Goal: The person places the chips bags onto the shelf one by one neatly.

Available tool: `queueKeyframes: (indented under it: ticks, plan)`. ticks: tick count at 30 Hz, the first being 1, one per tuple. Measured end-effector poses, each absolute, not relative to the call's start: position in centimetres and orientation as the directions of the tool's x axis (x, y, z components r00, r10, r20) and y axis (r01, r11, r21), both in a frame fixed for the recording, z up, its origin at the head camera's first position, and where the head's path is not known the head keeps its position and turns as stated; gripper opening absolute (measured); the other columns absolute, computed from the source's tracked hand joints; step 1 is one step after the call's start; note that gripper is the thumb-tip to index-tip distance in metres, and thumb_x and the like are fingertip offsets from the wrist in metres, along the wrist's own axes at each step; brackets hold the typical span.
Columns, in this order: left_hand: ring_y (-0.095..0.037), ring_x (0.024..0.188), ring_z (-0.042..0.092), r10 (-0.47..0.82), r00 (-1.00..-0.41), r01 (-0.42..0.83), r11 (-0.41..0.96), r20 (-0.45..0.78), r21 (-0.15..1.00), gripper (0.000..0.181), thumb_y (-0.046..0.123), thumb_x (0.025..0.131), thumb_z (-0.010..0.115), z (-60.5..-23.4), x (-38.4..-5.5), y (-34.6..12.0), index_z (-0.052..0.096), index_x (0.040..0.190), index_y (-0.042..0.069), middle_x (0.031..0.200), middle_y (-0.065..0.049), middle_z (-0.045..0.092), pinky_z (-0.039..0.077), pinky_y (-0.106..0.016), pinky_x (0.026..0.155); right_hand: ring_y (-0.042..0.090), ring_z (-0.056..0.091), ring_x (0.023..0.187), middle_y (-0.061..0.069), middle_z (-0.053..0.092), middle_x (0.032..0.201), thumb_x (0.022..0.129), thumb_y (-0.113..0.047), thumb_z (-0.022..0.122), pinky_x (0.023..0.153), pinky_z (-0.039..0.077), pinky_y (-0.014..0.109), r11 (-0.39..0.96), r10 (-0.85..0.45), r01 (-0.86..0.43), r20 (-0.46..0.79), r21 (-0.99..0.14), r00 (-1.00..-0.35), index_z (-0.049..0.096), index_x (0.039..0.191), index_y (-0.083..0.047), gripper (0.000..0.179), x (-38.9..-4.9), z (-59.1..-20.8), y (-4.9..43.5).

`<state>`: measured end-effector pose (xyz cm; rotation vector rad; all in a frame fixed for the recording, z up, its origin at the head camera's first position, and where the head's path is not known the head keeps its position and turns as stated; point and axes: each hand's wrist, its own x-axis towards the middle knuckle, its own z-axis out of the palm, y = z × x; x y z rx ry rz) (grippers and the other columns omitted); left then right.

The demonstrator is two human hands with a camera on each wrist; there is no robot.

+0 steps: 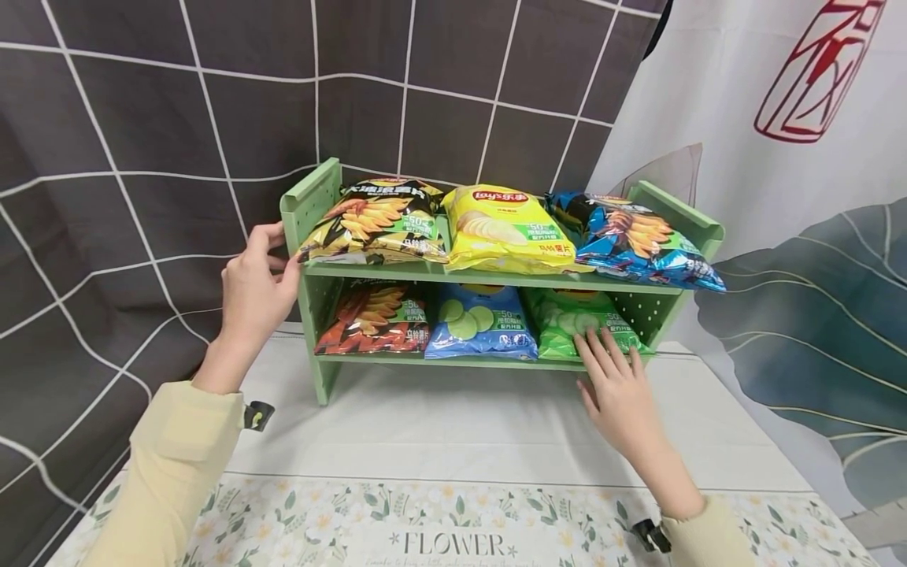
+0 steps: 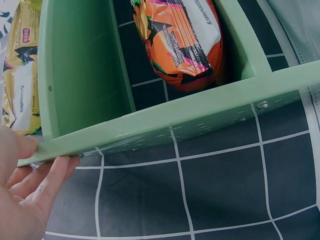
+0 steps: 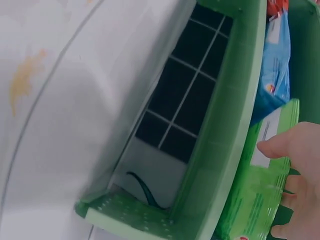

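My left hand (image 1: 258, 283) grips the left side panel of a green two-tier rack (image 1: 453, 272), thumb at its front edge and fingers around its outer face. On the lower tier, at the right, lies a green chip bag (image 1: 563, 319). My right hand (image 1: 616, 394) rests on it with fingers stretched out over its front. In the right wrist view the thumb lies over the bag's white label, but whether it presses there I cannot tell. Left of this bag lie a blue chip bag (image 1: 482, 331) and a red one (image 1: 383, 323).
The top tier carries a black-and-gold chip bag (image 1: 375, 224), a yellow one (image 1: 503, 228) and a dark blue one (image 1: 638, 240) whose corner overhangs the right side. Under the rack is a white tabletop (image 1: 439, 425) with a floral cloth (image 1: 276, 512) in front. Dark gridded cloth (image 1: 255, 118) hangs behind.
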<state>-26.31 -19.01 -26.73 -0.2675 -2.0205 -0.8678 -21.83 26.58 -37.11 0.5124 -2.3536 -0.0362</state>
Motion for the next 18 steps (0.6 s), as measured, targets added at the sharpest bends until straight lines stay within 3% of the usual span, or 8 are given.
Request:
queueKeyframes:
  ticks: [1, 3, 5, 7, 10, 12, 14, 18]
  plan:
    - [-0.039, 0.081, 0.068, -0.140, -0.581, 0.485, 0.732, 0.802, 0.479, 0.036, 0.003, 0.089, 0.060, -26.8, -26.3, -19.0, 0.053, 0.124, -0.005, 0.119, -0.024, 0.065, 0.054, -0.052, 0.072, 0.039, 0.035, 0.139, 0.023, 0.044, 0.145, 0.080, -0.014, 0.071, 0.107, 0.030, 0.066, 0.920, -0.372, -0.354, 0.648, 0.165, -0.665, 0.041, 0.145, -0.004, 0.072, -21.7, -37.3, 26.4]
    - [-0.039, 0.082, 0.068, -0.149, -0.587, 0.474, 0.734, 0.796, 0.487, 0.036, 0.002, 0.090, 0.059, -26.8, -26.3, -19.0, 0.053, 0.125, -0.005, 0.119, -0.023, 0.065, 0.055, -0.051, 0.072, 0.038, 0.032, 0.141, 0.022, 0.042, 0.147, 0.093, -0.027, 0.059, 0.109, 0.029, 0.066, 0.918, -0.373, -0.365, 0.655, 0.156, -0.657, 0.038, 0.146, -0.004, 0.062, -21.5, -37.8, 25.9]
    - [-0.038, 0.082, 0.068, -0.161, -0.588, 0.465, 0.735, 0.793, 0.494, 0.036, 0.002, 0.090, 0.059, -26.9, -26.2, -19.0, 0.053, 0.125, -0.005, 0.120, -0.023, 0.065, 0.058, -0.031, 0.069, 0.037, 0.031, 0.142, 0.022, 0.040, 0.148, 0.093, -0.028, 0.059, 0.110, 0.028, 0.065, 0.915, -0.369, -0.379, 0.669, 0.138, -0.645, 0.036, 0.147, -0.004, 0.063, -21.2, -38.2, 25.1]
    - [-0.037, 0.082, 0.068, -0.174, -0.584, 0.456, 0.738, 0.793, 0.498, 0.036, 0.002, 0.090, 0.058, -27.0, -26.2, -19.0, 0.053, 0.125, -0.005, 0.120, -0.022, 0.065, 0.051, -0.014, 0.067, 0.036, 0.030, 0.143, 0.020, 0.039, 0.150, 0.094, -0.029, 0.057, 0.111, 0.027, 0.064, 0.912, -0.362, -0.393, 0.682, 0.118, -0.636, 0.035, 0.148, -0.004, 0.063, -20.9, -38.6, 24.2]
    - [-0.036, 0.085, 0.069, -0.186, -0.578, 0.455, 0.735, 0.795, 0.502, 0.036, 0.002, 0.091, 0.059, -27.3, -26.1, -18.9, 0.053, 0.126, -0.005, 0.121, -0.021, 0.065, 0.050, -0.011, 0.068, 0.035, 0.028, 0.144, 0.019, 0.039, 0.150, 0.088, -0.024, 0.059, 0.112, 0.027, 0.063, 0.907, -0.352, -0.411, 0.699, 0.091, -0.622, 0.036, 0.147, -0.004, 0.067, -20.2, -38.8, 23.0]
    - [-0.036, 0.089, 0.069, -0.187, -0.577, 0.458, 0.731, 0.795, 0.506, 0.037, 0.003, 0.091, 0.059, -27.6, -26.0, -18.8, 0.052, 0.127, -0.004, 0.122, -0.021, 0.064, 0.057, -0.030, 0.071, 0.033, 0.027, 0.145, 0.018, 0.040, 0.150, 0.096, -0.034, 0.046, 0.113, 0.026, 0.062, 0.903, -0.350, -0.422, 0.705, 0.080, -0.616, 0.037, 0.147, -0.004, 0.060, -19.7, -39.0, 22.4]
    - [-0.037, 0.094, 0.069, -0.184, -0.582, 0.462, 0.727, 0.792, 0.508, 0.039, 0.005, 0.092, 0.060, -28.1, -25.6, -18.7, 0.052, 0.129, -0.004, 0.123, -0.021, 0.064, 0.057, -0.047, 0.073, 0.033, 0.028, 0.144, 0.018, 0.041, 0.149, 0.101, -0.042, 0.032, 0.118, 0.020, 0.057, 0.897, -0.350, -0.437, 0.711, 0.067, -0.610, 0.039, 0.146, -0.004, 0.059, -19.3, -39.2, 22.0]
    - [-0.037, 0.096, 0.069, -0.157, -0.596, 0.439, 0.757, 0.787, 0.484, 0.042, 0.012, 0.094, 0.059, -29.5, -24.4, -18.2, 0.050, 0.133, -0.001, 0.123, -0.021, 0.064, 0.056, -0.052, 0.073, 0.031, 0.028, 0.145, 0.018, 0.043, 0.148, 0.102, -0.051, 0.019, 0.125, 0.002, 0.040, 0.895, -0.347, -0.443, 0.706, 0.052, -0.618, 0.041, 0.144, -0.003, 0.068, -18.4, -39.6, 21.4]
